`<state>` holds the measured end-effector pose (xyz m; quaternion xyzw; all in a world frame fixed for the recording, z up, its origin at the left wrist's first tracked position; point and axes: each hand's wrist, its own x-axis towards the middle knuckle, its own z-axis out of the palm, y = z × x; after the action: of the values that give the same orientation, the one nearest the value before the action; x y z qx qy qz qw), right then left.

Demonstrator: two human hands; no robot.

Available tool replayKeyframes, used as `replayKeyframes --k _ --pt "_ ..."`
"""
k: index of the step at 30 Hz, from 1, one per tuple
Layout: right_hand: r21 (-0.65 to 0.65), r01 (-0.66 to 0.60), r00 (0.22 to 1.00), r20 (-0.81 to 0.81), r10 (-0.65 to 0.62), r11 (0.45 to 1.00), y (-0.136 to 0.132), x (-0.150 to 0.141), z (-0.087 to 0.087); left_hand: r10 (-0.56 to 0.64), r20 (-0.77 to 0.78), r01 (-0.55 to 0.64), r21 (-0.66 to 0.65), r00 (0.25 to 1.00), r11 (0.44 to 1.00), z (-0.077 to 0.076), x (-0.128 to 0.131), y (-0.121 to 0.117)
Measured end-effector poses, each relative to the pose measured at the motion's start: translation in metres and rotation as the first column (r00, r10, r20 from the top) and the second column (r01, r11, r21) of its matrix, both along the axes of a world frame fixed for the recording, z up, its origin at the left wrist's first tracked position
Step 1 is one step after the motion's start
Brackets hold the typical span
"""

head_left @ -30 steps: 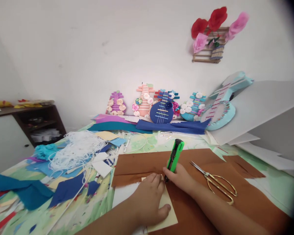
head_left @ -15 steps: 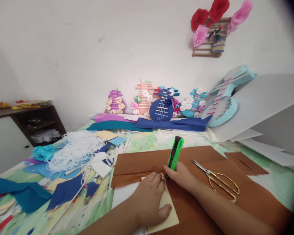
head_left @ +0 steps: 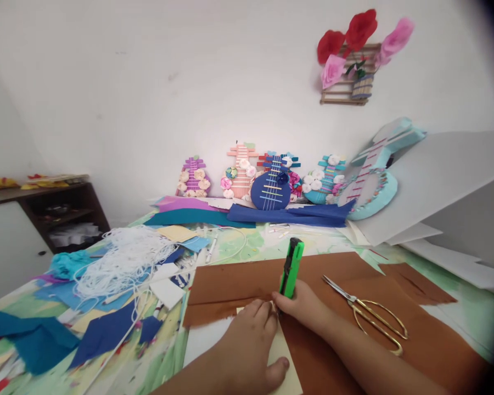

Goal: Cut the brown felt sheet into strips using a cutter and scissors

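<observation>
My left hand (head_left: 253, 345) lies flat with fingers stretched out, pressing a pale yellow card (head_left: 290, 376) onto brown cloth or paper (head_left: 230, 277). A white sheet (head_left: 201, 340) shows beneath that hand on the left. My right hand (head_left: 307, 307) grips a green and black utility knife (head_left: 292, 269), held nearly upright with its lower end at the card's right edge. The blade tip is too small to make out. Gold-handled scissors (head_left: 364, 310) rest on the brown material, right of my right hand, with their blades almost together.
White cord (head_left: 123, 260) lies tangled among blue scraps (head_left: 102, 332) on the left. Several lute-shaped crafts, one dark blue (head_left: 270, 191), lean against the wall behind folded blue material (head_left: 292, 215). White boards (head_left: 448, 175) stand at right. A dark-framed cabinet (head_left: 61, 206) is at far left.
The view has tilted up a little, so everything sits slightly lower. Both hands keep nearly the same places on the card and knife; any knife movement is very small.
</observation>
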<state>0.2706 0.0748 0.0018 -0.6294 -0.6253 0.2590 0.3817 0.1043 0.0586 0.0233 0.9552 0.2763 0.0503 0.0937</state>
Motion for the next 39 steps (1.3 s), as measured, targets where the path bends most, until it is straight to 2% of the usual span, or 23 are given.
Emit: replayKeyframes --k 11,18,26,29,34,39 --pt "0.027 -0.069 0.998 -0.005 0.069 0.997 -0.004 0.000 -0.001 0.006 -0.020 -0.006 -0.012 1.000 1.000 0.004 0.002 0.000" --pt "-0.002 -0.044 0.998 -0.055 0.044 0.999 -0.005 0.002 -0.001 0.002 -0.032 -0.002 -0.006 0.999 1.000 0.002 0.001 -0.001" --pt "-0.010 -0.108 0.985 -0.137 0.106 0.994 -0.004 0.008 0.001 -0.015 -0.006 0.015 0.009 1.000 1.000 0.001 -0.001 -0.001" --pt "0.007 -0.095 0.985 -0.148 0.095 0.995 -0.004 0.007 0.000 -0.005 -0.009 0.005 -0.001 1.000 1.000 0.003 0.000 -0.002" --pt "0.014 -0.065 0.992 -0.109 0.066 0.998 -0.005 0.002 -0.002 -0.001 -0.082 -0.002 -0.044 0.997 0.999 0.009 0.004 0.001" --pt "0.031 -0.091 0.995 -0.031 0.092 0.995 -0.007 0.000 -0.004 -0.019 -0.125 0.011 -0.060 0.992 0.998 0.010 0.006 0.003"
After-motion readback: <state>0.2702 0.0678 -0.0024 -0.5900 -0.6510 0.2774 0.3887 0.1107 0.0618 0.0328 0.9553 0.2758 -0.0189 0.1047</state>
